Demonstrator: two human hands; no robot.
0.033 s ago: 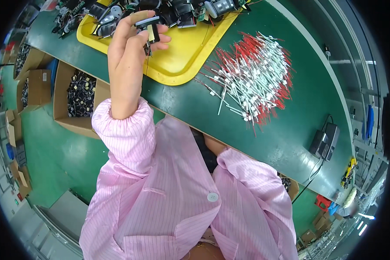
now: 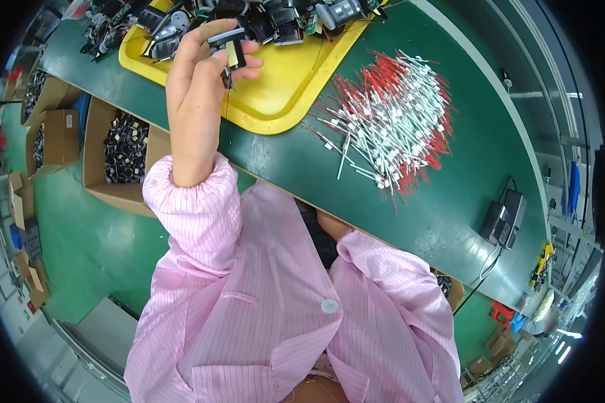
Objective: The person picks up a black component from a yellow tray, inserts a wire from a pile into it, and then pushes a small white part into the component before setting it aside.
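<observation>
My left hand [image 2: 205, 84] is raised over the left side of the yellow tray [image 2: 275, 124], its thumb and fingers closed. Between them is a small black electronic part [image 2: 234, 54] with a pale yellow patch, a grey edge and a thin dark wire hanging down; its exact kind does not show. Black and grey parts with green circuit boards [image 2: 282, 17] fill the far side of the tray. Of my right hand [image 2: 334, 225] only a strip of skin by the cuff shows, below the table edge; the fingers are hidden.
A heap of red and white wires with small white connectors [image 2: 403, 114] lies on the green table [image 2: 410, 221]. Farther right sits a black power adapter [image 2: 504, 218] with a cable. Cardboard boxes [image 2: 94, 154] of black parts stand left, below the table edge.
My left hand has shifted very slightly with the black part still in it. Nothing else has visibly changed.
</observation>
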